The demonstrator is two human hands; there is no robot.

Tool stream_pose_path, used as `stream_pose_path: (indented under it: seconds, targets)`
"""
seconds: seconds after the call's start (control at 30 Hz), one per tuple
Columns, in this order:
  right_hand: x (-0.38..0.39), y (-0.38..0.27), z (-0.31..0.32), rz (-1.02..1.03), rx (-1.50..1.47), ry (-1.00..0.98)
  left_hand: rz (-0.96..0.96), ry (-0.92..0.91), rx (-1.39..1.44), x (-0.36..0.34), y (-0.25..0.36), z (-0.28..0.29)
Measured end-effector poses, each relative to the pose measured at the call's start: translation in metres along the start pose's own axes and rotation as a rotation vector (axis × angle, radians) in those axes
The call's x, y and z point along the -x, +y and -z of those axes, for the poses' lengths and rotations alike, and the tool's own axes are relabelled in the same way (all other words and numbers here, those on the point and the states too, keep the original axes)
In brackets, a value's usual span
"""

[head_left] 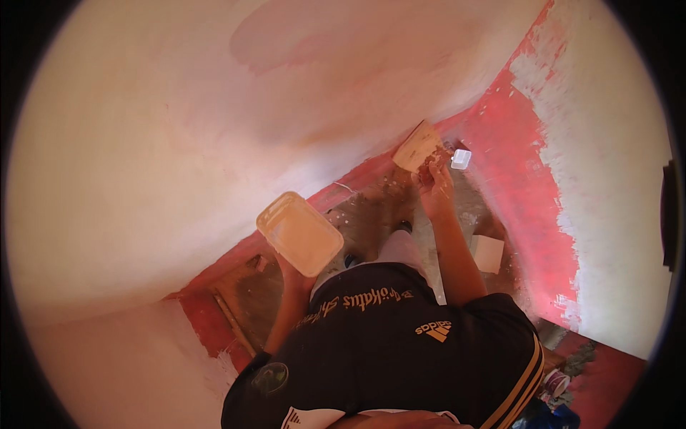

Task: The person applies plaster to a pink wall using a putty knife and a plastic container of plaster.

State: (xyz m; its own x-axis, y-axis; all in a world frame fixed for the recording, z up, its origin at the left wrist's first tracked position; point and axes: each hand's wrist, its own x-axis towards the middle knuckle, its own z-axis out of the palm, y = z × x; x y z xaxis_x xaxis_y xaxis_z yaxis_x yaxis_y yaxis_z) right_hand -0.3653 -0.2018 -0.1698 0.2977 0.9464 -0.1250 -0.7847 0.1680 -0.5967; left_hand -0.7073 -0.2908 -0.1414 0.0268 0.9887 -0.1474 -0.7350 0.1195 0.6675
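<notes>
Pale tray (300,234) just off centre toward 8 o'clock; left hand (291,277) beneath, fingers hidden, closure can't be told. Likely light, semi-stiff, best cradled underneath. Right hand (437,189), toward 2 o'clock, gripping broad blade (416,147): probably thin, slick; hold near edge.

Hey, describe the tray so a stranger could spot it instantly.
From the big pale wall, drop to the red band along its base. In front, the left hand holds a shallow beige rectangular tray. Its rounded corners and raised rim set it apart from the flat tan rectangular plate in the right hand.
</notes>
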Motion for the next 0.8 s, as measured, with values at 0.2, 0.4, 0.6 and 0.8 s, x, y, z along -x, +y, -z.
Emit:
stream_pose_path:
  seconds: [0.2,0.4,0.6,0.8]
  targets:
    - [0.009,-0.06,-0.076,0.051,0.251,-0.041,0.017,-0.085,0.021,-0.024,-0.02,-0.055]
    - [-0.033,-0.128,-0.087,0.041,0.559,-0.174,-0.048,-0.066,0.03,-0.081,-0.07,-0.141]
    - [-0.078,-0.211,-0.08,0.089,0.899,-0.431,0.091,-0.279,0.47,-0.153,-0.153,-0.242]
    - [-0.168,-0.271,-0.038,0.22,1.278,-0.567,0.136,-0.225,0.394,-0.203,-0.241,-0.344]
